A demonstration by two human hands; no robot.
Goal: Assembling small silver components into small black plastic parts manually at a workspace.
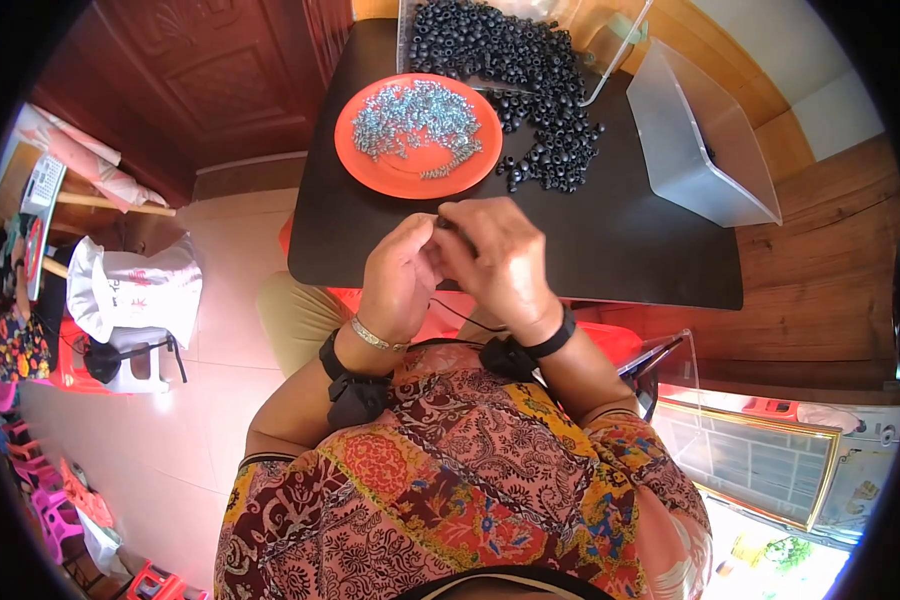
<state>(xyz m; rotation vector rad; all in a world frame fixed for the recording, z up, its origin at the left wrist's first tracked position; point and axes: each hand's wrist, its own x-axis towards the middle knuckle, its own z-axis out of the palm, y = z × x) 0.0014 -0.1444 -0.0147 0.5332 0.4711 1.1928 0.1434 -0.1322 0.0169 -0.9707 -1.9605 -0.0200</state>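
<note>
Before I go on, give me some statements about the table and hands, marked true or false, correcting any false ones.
1. The metal springs lie on the orange plate. True.
2. The loose black pieces are left of the plate. False: they lie to its right.
3. The left hand and right hand are close together. True.
4. The patterned bracelet is on the right wrist. False: it is on the left.
5. The translucent bin is at the right side of the dark table. True.

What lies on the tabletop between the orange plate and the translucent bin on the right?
In the head view, small black pieces lie loose between the orange plate and the translucent bin, with dark tabletop showing nearer the bin.
</note>
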